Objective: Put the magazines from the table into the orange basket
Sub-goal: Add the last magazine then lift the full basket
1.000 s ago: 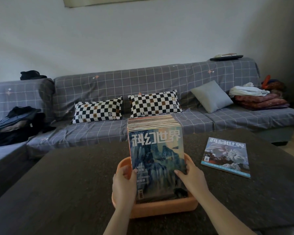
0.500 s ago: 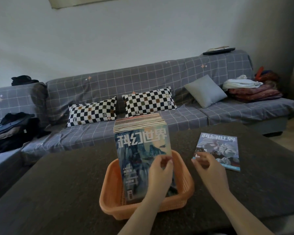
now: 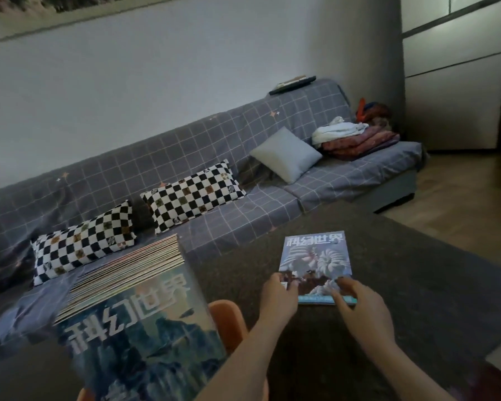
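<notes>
Magazine [image 3: 315, 263] lay flat on table [image 3: 417, 285], right of orange basket [image 3: 229, 322] | both hands on its near edge: left hand [image 3: 278, 296] and right hand [image 3: 359, 308], fingers curled onto it | thin, light, bendy, probably slippery; best lifted by that edge.

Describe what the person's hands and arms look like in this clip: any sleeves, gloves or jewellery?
Both the left hand and right hand are bare, with no gloves, rings or watch visible. The forearms are uncovered as far as the frame shows; no sleeve appears.
</notes>
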The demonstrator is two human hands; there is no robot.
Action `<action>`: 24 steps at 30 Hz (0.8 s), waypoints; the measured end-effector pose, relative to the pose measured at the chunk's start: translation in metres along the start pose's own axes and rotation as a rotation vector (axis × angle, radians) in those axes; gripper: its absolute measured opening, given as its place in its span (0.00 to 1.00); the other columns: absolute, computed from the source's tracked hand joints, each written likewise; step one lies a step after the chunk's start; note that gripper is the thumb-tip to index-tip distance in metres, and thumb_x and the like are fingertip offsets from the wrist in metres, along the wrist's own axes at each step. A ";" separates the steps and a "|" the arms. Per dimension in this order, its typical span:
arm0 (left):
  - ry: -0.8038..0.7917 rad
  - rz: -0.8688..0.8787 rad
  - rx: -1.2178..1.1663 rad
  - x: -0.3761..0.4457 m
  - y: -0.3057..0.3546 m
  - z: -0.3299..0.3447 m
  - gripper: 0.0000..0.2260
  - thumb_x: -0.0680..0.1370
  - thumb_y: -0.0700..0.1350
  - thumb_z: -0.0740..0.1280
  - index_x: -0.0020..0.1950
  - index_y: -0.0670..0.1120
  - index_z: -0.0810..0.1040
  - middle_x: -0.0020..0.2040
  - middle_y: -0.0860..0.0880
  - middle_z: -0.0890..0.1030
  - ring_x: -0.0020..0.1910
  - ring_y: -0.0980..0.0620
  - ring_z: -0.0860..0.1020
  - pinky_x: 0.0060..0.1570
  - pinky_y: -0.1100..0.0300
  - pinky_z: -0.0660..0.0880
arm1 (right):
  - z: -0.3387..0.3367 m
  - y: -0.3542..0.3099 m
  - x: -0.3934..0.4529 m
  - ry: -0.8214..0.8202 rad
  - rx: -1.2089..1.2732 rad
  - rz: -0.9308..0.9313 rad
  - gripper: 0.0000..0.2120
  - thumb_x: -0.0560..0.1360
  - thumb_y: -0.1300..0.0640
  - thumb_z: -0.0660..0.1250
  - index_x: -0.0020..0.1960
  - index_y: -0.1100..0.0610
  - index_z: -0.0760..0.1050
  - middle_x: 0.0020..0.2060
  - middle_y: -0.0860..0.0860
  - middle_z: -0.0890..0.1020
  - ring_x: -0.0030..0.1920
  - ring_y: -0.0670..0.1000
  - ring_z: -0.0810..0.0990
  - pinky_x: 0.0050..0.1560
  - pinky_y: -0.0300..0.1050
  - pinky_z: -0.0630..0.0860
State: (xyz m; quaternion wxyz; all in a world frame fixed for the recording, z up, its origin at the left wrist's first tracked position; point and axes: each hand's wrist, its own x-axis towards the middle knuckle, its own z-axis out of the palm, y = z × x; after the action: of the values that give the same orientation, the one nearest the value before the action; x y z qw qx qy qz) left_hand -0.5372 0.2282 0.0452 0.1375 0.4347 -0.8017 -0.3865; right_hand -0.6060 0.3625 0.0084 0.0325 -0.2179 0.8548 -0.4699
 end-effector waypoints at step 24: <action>-0.007 -0.048 -0.433 -0.030 0.007 0.002 0.07 0.77 0.44 0.68 0.54 0.49 0.75 0.48 0.49 0.81 0.42 0.54 0.81 0.33 0.63 0.74 | -0.035 0.032 -0.008 -0.164 0.111 0.308 0.27 0.74 0.44 0.65 0.69 0.56 0.67 0.59 0.54 0.78 0.49 0.48 0.77 0.48 0.45 0.75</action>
State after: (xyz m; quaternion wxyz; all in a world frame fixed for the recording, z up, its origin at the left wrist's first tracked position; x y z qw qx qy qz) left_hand -0.5252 0.2558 0.0523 0.2154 0.4127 -0.6898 -0.5544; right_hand -0.6191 0.4077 0.0006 0.1858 -0.1199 0.8453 -0.4864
